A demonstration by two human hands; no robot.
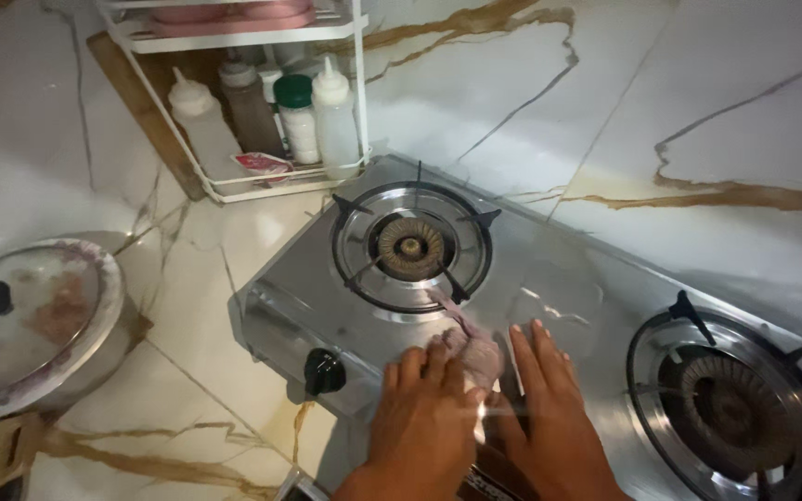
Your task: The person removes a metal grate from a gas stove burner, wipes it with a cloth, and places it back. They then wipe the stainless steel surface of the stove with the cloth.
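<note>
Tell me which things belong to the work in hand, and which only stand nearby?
In hand: left hand, right hand, pink cloth, steel gas stove.
Nearby only: lidded pot, white rack, squeeze bottles, green-capped jar.

Far left, on the bottom shelf of a white wire rack, stand four containers in a row. A white squeeze bottle is leftmost, then a brown one. Next comes a small jar with a green lid and a pale label, and a clear squeeze bottle on the right. A small red-and-white sachet lies in front of them.
</note>
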